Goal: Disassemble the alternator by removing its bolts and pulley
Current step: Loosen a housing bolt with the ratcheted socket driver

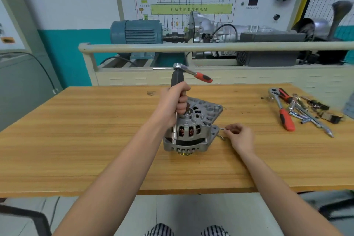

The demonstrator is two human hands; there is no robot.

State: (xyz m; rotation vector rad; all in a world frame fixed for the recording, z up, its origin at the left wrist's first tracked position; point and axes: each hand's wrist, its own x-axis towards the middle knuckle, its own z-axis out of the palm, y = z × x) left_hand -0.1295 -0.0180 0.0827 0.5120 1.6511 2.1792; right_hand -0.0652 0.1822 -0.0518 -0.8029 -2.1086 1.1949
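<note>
**Mid-table, left hand on the driver, right hand at a loose bolt**

At the middle of the wooden table (pixel 95 140), the left hand (pixel 173 101) curls tightly round the dark handle of a socket driver (pixel 175 120), which stands upright with its socket end down at the alternator's near left flange. On top of that handle sits a ratchet (pixel 193 73) with a red-and-black grip pointing right. The right hand (pixel 240 137) lies just right of the alternator (pixel 193 128), its fingertips pinching a thin bolt (pixel 222 129) that pokes from the housing's mounting ear; a 2nd bolt lies on the table just below it.

Bare wood stretches wide to the left and toward the near edge. To the far right, well apart, lies a tool pile (pixel 295 109) with 2 ratchets and extensions.

The alternator stands on end, its cast silver housing ribbed with vent slots, copper windings showing through, and a brassy ring visible underneath.
</note>
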